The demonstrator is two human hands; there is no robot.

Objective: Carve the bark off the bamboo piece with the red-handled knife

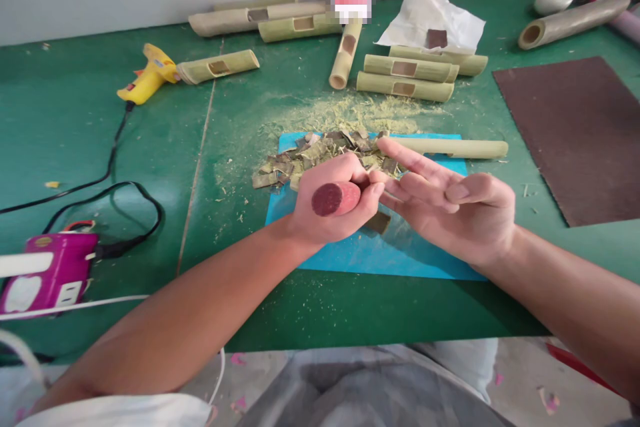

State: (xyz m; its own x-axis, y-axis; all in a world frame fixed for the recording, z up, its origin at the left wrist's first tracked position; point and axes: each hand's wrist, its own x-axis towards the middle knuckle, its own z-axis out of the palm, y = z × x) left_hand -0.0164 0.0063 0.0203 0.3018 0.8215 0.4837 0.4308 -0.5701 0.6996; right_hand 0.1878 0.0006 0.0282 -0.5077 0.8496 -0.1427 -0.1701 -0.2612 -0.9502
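Red handle (336, 199), round in section, was clenched in the left hand (325, 230) above the blue mat (405, 259), on the near side of a heap of bamboo scraps (315, 152). Its blunt dark end was turned up toward the viewer and slightly left; its long axis, strongly foreshortened, was directed away and somewhat right, and its other end was hidden by the fist. The right hand (465, 210) was held palm-up with its fingers partly extended toward the left thumb; whether anything was pinched there could not be told. As far as could be judged, the work was well advanced: rectangular openings had been cut in several bamboo tubes (380, 85) laid on the far part of the tabletop (250, 247), and pale dust was scattered near them. No opening was seen in the slim tube (465, 148) lying at the mat's far right, though part of it was covered by the right hand, so whether cutting was left there could not be settled.
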